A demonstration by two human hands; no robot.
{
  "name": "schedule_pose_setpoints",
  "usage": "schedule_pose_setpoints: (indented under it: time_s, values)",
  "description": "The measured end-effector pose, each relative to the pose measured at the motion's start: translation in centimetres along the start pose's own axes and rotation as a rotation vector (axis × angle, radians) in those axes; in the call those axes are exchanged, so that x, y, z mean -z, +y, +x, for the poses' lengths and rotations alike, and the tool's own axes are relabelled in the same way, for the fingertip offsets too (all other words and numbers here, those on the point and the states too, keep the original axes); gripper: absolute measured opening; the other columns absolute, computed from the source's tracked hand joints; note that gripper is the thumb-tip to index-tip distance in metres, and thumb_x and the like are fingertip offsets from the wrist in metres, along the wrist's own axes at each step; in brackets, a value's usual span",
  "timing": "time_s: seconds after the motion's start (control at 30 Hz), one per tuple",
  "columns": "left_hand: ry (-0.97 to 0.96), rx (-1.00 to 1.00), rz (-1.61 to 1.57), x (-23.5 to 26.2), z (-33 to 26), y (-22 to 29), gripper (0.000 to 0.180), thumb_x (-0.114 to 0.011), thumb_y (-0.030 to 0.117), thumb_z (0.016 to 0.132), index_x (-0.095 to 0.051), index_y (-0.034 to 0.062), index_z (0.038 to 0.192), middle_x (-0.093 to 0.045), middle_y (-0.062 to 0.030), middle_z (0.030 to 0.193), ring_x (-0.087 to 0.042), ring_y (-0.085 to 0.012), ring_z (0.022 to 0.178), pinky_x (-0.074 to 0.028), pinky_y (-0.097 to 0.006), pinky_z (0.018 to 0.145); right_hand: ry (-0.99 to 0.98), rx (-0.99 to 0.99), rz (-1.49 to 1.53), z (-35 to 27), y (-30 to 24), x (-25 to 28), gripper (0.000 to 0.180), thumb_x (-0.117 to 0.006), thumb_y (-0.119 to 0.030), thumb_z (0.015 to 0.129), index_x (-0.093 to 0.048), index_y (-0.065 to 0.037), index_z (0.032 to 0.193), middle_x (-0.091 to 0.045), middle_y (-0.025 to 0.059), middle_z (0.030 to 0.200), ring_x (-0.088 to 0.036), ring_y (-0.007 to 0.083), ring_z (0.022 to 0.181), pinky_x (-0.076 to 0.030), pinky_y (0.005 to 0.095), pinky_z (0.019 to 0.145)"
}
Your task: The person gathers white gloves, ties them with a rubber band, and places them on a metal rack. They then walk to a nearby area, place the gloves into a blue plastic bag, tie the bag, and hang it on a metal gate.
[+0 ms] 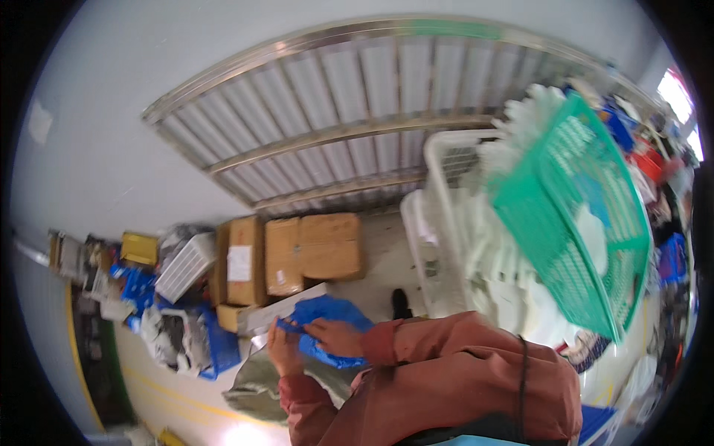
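A crumpled blue plastic bag [327, 308] lies in front of me, between and beyond my hands. My left hand [283, 351] is closed on a gathered edge of it, fingers pointing up. Close beside it on the right, my right hand [338, 337] is closed on the bag too, its fingers reaching toward the left hand. What lies inside the bag, if anything, is hidden. An olive-grey cloth or sack [256, 386] spreads on the floor below my left forearm. A pale carton edge [279, 311] shows just behind the bag.
Brown cardboard boxes [327, 245] stand by the wall under a metal rail frame [349, 134]. At right, a green basket [554, 201] tilts over a white basket [445, 167] heaped with white pieces. Left of the boxes sit a white crate [186, 267] and a blue bin [223, 346].
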State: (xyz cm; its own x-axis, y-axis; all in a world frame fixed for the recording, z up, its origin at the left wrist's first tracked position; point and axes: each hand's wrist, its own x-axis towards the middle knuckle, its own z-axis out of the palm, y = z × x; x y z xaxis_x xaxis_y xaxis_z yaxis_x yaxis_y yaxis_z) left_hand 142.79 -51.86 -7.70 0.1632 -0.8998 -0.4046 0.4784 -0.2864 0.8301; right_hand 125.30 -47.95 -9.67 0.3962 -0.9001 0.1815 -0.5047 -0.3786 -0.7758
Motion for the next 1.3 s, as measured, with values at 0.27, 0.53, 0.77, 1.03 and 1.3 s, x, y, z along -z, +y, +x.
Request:
schedule_pose_setpoints:
  time_s: [0.27,0.53,0.77,1.03,1.3]
  values:
    - [0.110,-0.172,0.012,-2.4,11.8,6.8,0.031,-0.049,0.002,0.102,-0.060,0.0022,0.131,-0.071,-0.0126,0.113,-0.069,-0.0198,0.082,-0.057,-0.028,0.067,-0.040,-0.054,0.200,5.8,8.5,5.8,0.046,-0.067,-0.023,0.093,-0.058,-0.007,0.135,-0.061,0.0175,0.127,-0.063,0.0358,0.113,-0.053,0.0422,0.094]
    - [0.189,-0.413,0.384,-2.9,25.6,23.5,0.031,-0.054,0.005,0.100,-0.061,0.0017,0.130,-0.072,-0.0118,0.096,-0.067,-0.0174,0.068,-0.048,-0.025,0.051,-0.154,-0.140,0.233,7.1,17.3,10.3,0.041,-0.068,-0.022,0.093,-0.062,-0.004,0.129,-0.065,0.0201,0.116,-0.069,0.0321,0.095,-0.055,0.0419,0.082]
    - [0.200,-0.726,0.486,-7.9,40.6,40.3,0.035,-0.054,-0.003,0.093,-0.061,-0.0057,0.127,-0.067,-0.0114,0.090,-0.070,-0.0216,0.071,-0.056,-0.031,0.053,-0.044,-0.469,0.259,7.0,26.3,11.0,0.049,-0.068,-0.033,0.095,-0.062,-0.002,0.133,-0.068,0.0165,0.119,-0.069,0.0279,0.099,-0.054,0.0408,0.087]
    - [0.134,-0.974,0.684,-15.2,56.0,54.8,0.036,-0.058,0.002,0.092,-0.063,-0.0050,0.127,-0.071,-0.0138,0.090,-0.070,-0.0209,0.072,-0.058,-0.032,0.060,-0.034,-0.821,0.326,12.7,26.1,11.0,0.055,-0.066,-0.039,0.093,-0.062,-0.001,0.133,-0.071,0.0170,0.115,-0.070,0.0294,0.105,-0.056,0.0415,0.089]
    - [-0.019,-0.852,0.738,-21.3,61.1,57.4,0.029,-0.061,0.003,0.093,-0.062,-0.0060,0.121,-0.072,-0.0146,0.093,-0.068,-0.0181,0.072,-0.057,-0.031,0.059,0.017,-0.875,0.308,17.7,25.6,9.4,0.049,-0.069,-0.039,0.092,-0.068,-0.004,0.126,-0.074,0.0160,0.112,-0.072,0.0301,0.102,-0.057,0.0417,0.089]
